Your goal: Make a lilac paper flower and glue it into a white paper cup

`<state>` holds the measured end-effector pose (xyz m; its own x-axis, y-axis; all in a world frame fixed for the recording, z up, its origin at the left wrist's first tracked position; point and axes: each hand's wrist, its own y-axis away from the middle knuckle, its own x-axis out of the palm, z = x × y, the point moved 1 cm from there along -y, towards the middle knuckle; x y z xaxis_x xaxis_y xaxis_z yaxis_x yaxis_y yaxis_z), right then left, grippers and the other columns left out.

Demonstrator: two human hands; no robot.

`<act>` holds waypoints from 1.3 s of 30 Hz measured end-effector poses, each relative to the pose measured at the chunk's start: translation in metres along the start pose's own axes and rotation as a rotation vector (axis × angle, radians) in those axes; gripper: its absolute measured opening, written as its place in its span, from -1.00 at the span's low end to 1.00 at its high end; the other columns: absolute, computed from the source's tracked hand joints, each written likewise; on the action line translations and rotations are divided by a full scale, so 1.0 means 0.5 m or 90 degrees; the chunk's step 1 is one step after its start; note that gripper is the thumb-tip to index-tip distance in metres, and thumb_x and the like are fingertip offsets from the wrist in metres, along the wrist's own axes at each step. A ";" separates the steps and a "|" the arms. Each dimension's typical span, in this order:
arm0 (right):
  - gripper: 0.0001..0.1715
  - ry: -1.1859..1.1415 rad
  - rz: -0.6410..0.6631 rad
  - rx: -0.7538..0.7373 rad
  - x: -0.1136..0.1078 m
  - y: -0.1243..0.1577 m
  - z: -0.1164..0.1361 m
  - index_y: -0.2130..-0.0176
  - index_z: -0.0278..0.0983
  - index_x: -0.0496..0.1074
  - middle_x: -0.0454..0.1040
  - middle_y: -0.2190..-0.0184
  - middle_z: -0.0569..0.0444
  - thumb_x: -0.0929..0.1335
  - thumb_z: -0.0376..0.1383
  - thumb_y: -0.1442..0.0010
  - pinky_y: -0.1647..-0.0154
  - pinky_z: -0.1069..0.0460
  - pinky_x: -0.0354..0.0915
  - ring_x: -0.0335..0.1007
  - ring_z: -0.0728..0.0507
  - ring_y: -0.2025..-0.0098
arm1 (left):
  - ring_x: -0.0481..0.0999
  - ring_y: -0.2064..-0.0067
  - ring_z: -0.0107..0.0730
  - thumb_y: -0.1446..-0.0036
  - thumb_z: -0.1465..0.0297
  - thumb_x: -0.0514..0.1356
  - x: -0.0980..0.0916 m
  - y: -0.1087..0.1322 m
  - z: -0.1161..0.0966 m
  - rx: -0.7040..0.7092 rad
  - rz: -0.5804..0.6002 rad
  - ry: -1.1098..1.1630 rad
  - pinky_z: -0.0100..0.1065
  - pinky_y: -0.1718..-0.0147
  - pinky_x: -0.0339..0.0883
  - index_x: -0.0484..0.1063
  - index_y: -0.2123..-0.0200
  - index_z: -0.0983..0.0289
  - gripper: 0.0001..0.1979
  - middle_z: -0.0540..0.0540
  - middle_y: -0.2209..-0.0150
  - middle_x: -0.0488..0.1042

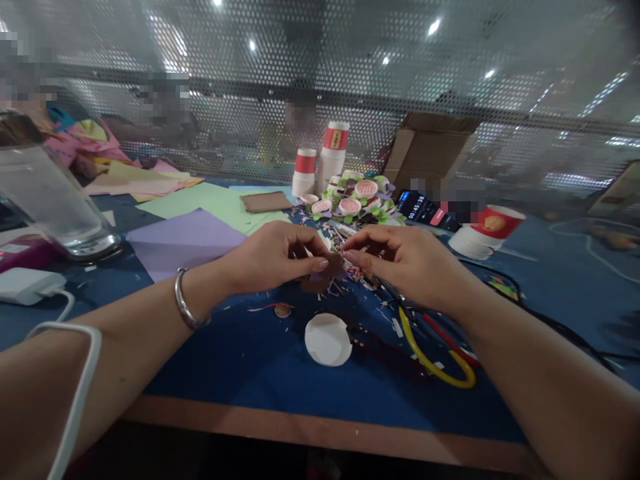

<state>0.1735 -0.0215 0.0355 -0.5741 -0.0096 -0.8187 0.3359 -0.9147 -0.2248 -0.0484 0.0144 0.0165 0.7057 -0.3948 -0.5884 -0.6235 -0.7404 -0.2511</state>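
Left hand [267, 257]: pinching brown card piece [334, 265]
Right hand [415, 261]: curled beside it — cannot tell whether gripping
White paper disc [329, 340]: lying flat — this side of the fingers

At nine o'clock, a bottle [63, 197] and a charger [27, 285] are seen; at two o'clock, a cardboard box [434, 150] is shown.
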 end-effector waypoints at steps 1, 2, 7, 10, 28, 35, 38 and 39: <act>-0.73 -0.020 0.014 -0.017 0.002 0.000 0.003 0.16 -0.23 0.55 0.58 0.36 0.07 0.36 -0.13 -0.27 0.38 0.02 0.24 0.40 -0.07 0.41 | 0.55 0.39 -0.43 -0.15 0.32 0.29 0.001 0.000 0.000 -0.001 0.004 0.015 -0.42 0.42 0.38 0.57 0.24 0.28 -0.84 0.05 0.39 0.62; -0.75 -0.032 0.027 -0.032 0.004 -0.001 0.005 0.16 -0.23 0.56 0.59 0.35 0.06 0.36 -0.16 -0.27 0.36 0.02 0.26 0.42 -0.08 0.38 | 0.55 0.38 -0.42 -0.15 0.31 0.29 0.001 -0.001 0.000 -0.001 0.006 0.029 -0.42 0.41 0.39 0.57 0.24 0.28 -0.83 0.06 0.39 0.62; -0.79 -0.065 0.053 -0.040 0.006 -0.004 0.007 0.20 -0.26 0.57 0.57 0.40 0.08 0.38 -0.21 -0.22 0.37 0.04 0.26 0.41 -0.07 0.39 | 0.56 0.36 -0.40 -0.15 0.26 0.31 -0.001 -0.002 0.001 0.008 -0.001 0.047 -0.39 0.38 0.42 0.56 0.24 0.29 -0.79 0.06 0.36 0.61; -0.80 -0.083 0.056 -0.028 0.007 -0.004 0.007 0.22 -0.25 0.58 0.56 0.43 0.10 0.39 -0.22 -0.18 0.41 0.04 0.25 0.39 -0.06 0.43 | 0.57 0.35 -0.38 -0.16 0.26 0.30 0.000 -0.001 -0.001 0.002 0.005 0.062 -0.38 0.38 0.42 0.56 0.23 0.30 -0.79 0.08 0.36 0.61; -0.72 -0.213 0.087 -0.036 0.024 -0.002 -0.001 0.11 -0.26 0.55 0.63 0.26 0.03 0.44 -0.29 -0.14 0.18 -0.02 0.42 0.57 -0.15 0.21 | 0.58 0.32 -0.37 -0.14 0.25 0.33 0.000 -0.002 -0.002 -0.042 -0.008 0.116 -0.33 0.27 0.45 0.56 0.30 0.30 -0.79 0.09 0.35 0.62; -0.75 -0.068 0.051 -0.017 0.019 -0.006 -0.004 0.15 -0.29 0.55 0.61 0.32 0.03 0.39 -0.33 -0.13 0.28 0.00 0.36 0.50 -0.12 0.32 | 0.57 0.26 -0.33 -0.13 0.24 0.30 -0.005 -0.006 0.008 -0.061 -0.016 0.044 -0.30 0.23 0.43 0.56 0.28 0.29 -0.78 0.09 0.31 0.62; -0.84 -0.072 0.020 0.021 0.014 -0.009 -0.019 0.24 -0.28 0.54 0.54 0.46 0.09 0.40 -0.31 -0.13 0.39 0.02 0.31 0.42 -0.08 0.43 | 0.56 0.26 -0.30 -0.11 0.24 0.29 -0.010 -0.008 0.015 -0.086 -0.026 -0.025 -0.30 0.25 0.40 0.57 0.26 0.28 -0.77 0.09 0.30 0.62; -0.87 -0.101 0.017 0.032 0.014 -0.010 -0.023 0.26 -0.26 0.52 0.52 0.50 0.10 0.40 -0.30 -0.13 0.42 0.02 0.30 0.40 -0.07 0.47 | 0.55 0.27 -0.31 -0.11 0.24 0.28 -0.011 -0.008 0.016 -0.093 -0.030 -0.044 -0.30 0.27 0.39 0.57 0.25 0.28 -0.76 0.09 0.30 0.61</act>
<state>0.1765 -0.0124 0.0248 -0.6772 -0.0949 -0.7296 0.3172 -0.9324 -0.1732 -0.0525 0.0238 0.0149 0.7051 -0.3229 -0.6313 -0.5308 -0.8307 -0.1679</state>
